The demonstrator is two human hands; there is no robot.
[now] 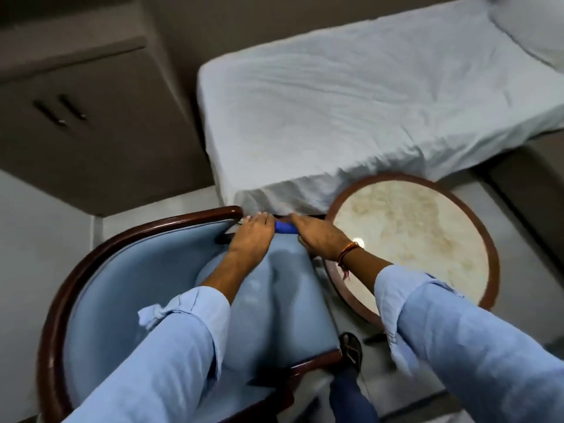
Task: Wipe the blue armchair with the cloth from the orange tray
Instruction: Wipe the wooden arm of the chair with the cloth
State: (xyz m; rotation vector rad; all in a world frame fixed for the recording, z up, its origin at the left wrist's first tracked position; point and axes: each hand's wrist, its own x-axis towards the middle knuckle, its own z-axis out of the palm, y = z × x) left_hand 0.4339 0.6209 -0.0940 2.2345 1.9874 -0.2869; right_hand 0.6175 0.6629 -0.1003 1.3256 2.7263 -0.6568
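The blue armchair [128, 279] with a dark curved wooden frame fills the lower left, its seat cushion under my forearms. A small dark blue cloth [286, 228] lies at the far end of the seat cushion. Both hands press on it. My left hand [253, 236] lies flat with fingers together on its left side. My right hand [320, 239] covers its right side, palm down. Only a short strip of cloth shows between the hands. No orange tray is in view.
A round side table [485, 239] with a pale marbled top and wooden rim stands right of the chair. A bed [351, 102] with a pale sheet lies beyond. A grey cabinet [91, 117] stands at the back left. My foot in a sandal [351, 349] is on the floor.
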